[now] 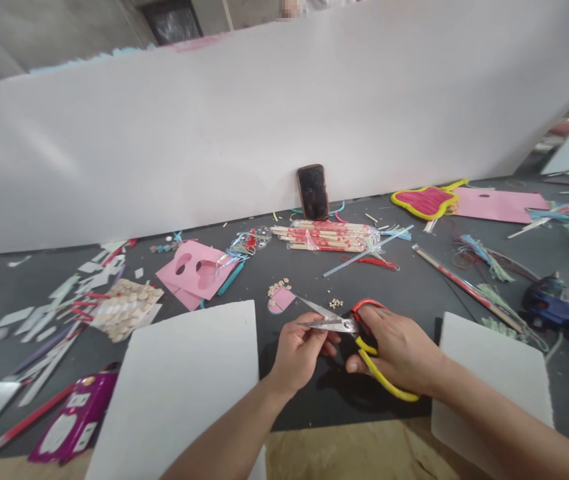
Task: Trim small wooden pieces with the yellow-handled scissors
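Note:
Scissors [345,326] with red and yellow handles are held in my right hand [402,347], its fingers through and around the grips. Their blades stand apart and point left, over the fingers of my left hand [300,353]. That hand is closed in a pinch beside the lower blade; what it holds, if anything, is too small or hidden to name. Just beyond the blade tips lies a small pink piece [281,301] with tiny beige bits [279,287] along its upper edge. Several more beige bits [335,303] lie loose behind the scissors.
White boards [189,380] [494,373] flank my arms. Behind are wrapped sticks [327,235], a phone [313,191] against the white partition [204,140], and pink cutouts [197,270]. A blue glue gun [564,313] lies right; a purple case [74,417] and scattered strips lie left.

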A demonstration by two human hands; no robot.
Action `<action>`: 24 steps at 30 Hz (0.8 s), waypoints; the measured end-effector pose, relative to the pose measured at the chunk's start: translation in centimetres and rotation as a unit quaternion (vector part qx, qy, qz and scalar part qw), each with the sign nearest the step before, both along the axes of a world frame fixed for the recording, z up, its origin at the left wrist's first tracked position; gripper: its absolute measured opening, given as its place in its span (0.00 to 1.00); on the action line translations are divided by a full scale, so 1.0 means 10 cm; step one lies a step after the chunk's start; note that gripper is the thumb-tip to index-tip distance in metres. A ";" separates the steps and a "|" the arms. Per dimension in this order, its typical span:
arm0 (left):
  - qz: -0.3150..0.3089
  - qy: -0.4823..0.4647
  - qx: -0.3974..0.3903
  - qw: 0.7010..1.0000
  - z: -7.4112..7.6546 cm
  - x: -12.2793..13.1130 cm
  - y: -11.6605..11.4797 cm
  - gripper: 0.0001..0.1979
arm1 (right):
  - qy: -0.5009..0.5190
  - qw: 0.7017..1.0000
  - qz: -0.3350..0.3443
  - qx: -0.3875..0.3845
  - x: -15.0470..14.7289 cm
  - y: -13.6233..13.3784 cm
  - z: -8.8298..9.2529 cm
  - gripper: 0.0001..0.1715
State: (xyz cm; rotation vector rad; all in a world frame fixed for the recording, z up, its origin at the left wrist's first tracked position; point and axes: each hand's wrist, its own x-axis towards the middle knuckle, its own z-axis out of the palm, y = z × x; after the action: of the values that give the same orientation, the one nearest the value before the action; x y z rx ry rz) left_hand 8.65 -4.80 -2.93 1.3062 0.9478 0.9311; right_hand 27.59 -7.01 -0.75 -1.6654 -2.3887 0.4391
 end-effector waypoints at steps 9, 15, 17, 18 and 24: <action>0.000 0.009 -0.007 1.000 -0.01 0.00 0.01 0.18 | -0.009 1.000 -0.010 -0.015 0.00 -0.02 -0.01 0.19; -0.005 -0.003 -0.017 1.000 -0.01 0.00 0.00 0.18 | -0.013 0.999 -0.011 -0.031 -0.01 -0.04 -0.01 0.15; -0.001 -0.001 -0.020 1.000 -0.01 0.00 0.00 0.19 | -0.023 0.999 -0.016 -0.029 -0.01 -0.05 -0.01 0.16; 0.000 0.000 -0.023 1.000 -0.01 0.00 0.00 0.19 | -0.029 0.999 -0.018 -0.030 -0.01 -0.05 -0.01 0.16; -0.006 -0.008 -0.036 0.999 -0.02 -0.01 0.01 0.19 | -0.034 0.999 -0.014 -0.024 -0.02 -0.06 0.00 0.16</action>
State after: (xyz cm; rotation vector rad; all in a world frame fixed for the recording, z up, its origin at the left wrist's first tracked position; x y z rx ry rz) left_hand 8.54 -4.74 -3.11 1.2410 0.9510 0.8898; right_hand 27.41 -7.62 -0.71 -1.7585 -2.4182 0.4471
